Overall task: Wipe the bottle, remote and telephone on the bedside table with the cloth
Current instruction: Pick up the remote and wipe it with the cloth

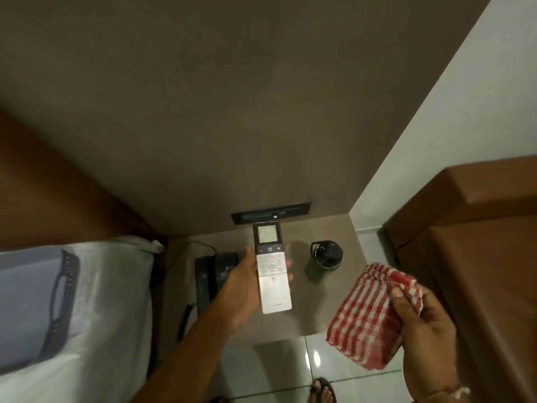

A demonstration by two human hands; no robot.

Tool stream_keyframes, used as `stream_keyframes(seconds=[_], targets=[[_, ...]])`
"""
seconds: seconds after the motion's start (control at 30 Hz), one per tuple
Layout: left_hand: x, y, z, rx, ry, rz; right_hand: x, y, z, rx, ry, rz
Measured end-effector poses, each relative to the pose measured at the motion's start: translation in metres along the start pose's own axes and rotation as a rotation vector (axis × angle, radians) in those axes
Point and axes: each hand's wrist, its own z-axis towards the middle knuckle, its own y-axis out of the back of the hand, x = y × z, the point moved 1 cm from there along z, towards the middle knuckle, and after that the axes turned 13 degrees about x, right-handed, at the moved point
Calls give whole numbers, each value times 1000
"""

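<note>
My left hand (242,289) holds a white remote (273,274) with a small screen, lifted above the brown bedside table (305,315), buttons facing me. A folded red-and-white checked cloth (366,318) is gripped in my right hand (424,330) at the lower right, apart from the remote. A dark bottle (324,261) with a black lid stands upright on the table, right of the remote. The black telephone (210,277) sits at the table's left, partly hidden behind my left hand and wrist.
A bed with white sheet (96,315) and a dark bag (32,303) lies to the left. A brown headboard or second bed (470,242) stands at the right. A black socket panel (271,216) is on the wall. Glossy floor tiles (279,365) and my sandalled foot (322,392) are below.
</note>
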Motion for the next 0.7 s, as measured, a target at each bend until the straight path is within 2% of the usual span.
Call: stream_keyframes(seconds=[0.07,0.13,0.37,0.53,0.7], targets=[[-26,-36,-37,94,-39,-53,48,-11,-26,67,99,-64],[-54,-75,-75,165,-50,10,94,-22,-52,131,209,-128],[-117,-169,-166,323,-140,74,219,-58,-127,279,503,-193],[-129,-206,-200,398,-187,170,281,-76,-142,283,722,-286],[-125,-221,-214,418,-228,190,324,-94,-142,268,1023,-531]])
